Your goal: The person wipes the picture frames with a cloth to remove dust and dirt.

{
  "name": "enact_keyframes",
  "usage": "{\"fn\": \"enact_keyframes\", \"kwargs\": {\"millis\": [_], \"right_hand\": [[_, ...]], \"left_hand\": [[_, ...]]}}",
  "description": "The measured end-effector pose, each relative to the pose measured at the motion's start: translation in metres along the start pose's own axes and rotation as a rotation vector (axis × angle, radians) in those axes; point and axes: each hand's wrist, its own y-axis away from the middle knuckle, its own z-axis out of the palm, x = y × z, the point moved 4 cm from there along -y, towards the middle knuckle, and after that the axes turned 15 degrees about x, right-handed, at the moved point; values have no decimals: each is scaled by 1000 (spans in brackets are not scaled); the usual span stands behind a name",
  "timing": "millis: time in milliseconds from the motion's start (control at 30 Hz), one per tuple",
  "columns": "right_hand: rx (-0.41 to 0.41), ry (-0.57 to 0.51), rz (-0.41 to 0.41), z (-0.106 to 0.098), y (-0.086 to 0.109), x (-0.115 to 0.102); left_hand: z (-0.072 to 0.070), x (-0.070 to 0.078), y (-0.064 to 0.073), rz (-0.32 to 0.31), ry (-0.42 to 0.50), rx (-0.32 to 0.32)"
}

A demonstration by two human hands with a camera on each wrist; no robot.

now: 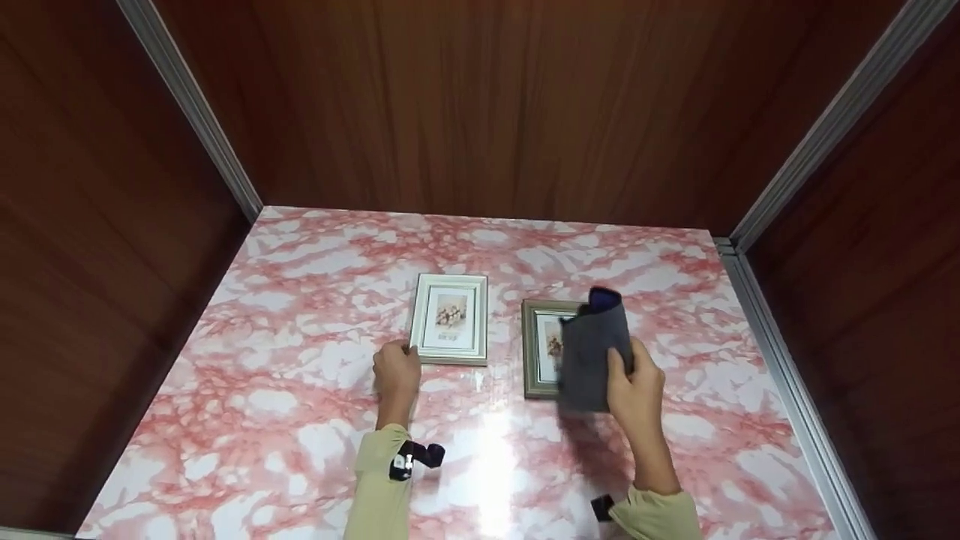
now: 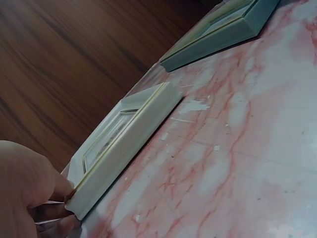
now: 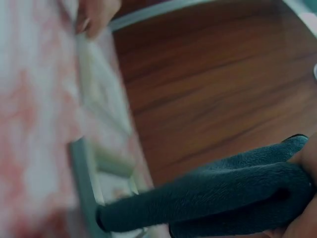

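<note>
A white picture frame (image 1: 480,322) lies face up left of the middle of the table. At its lower left corner, my left hand (image 1: 396,371) pinches the edge between thumb and fingers, as the left wrist view shows on the frame's near end (image 2: 124,153). My right hand (image 1: 636,386) grips a folded dark grey cloth (image 1: 592,360), with a bit of blue at its top. Beneath the cloth lies a second picture frame (image 1: 530,360), darker and olive-grey, its right part hidden. In the right wrist view the folded cloth (image 3: 213,198) crosses in front of that frame.
The red-and-white marbled table (image 1: 292,420) is bounded by brown wood panels (image 1: 465,112) at the back and both sides. Grey metal strips (image 1: 795,405) run along the corners and right edge. Light glares off the table's near middle.
</note>
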Motion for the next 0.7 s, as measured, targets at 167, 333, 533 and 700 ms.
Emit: {"fn": "enact_keyframes", "kwargs": {"millis": [167, 333, 533, 700], "right_hand": [[-12, -78, 7, 32, -24, -18], [-52, -107, -37, 85, -42, -21], [-101, 3, -190, 145, -44, -14], [-148, 68, -274, 172, -24, -2]], "left_hand": [[-3, -1, -9, -13, -15, -9], [-7, 3, -18, 3, -25, -34], [-9, 8, -23, 9, -49, -49], [-7, 4, -22, -8, -56, -82]]}}
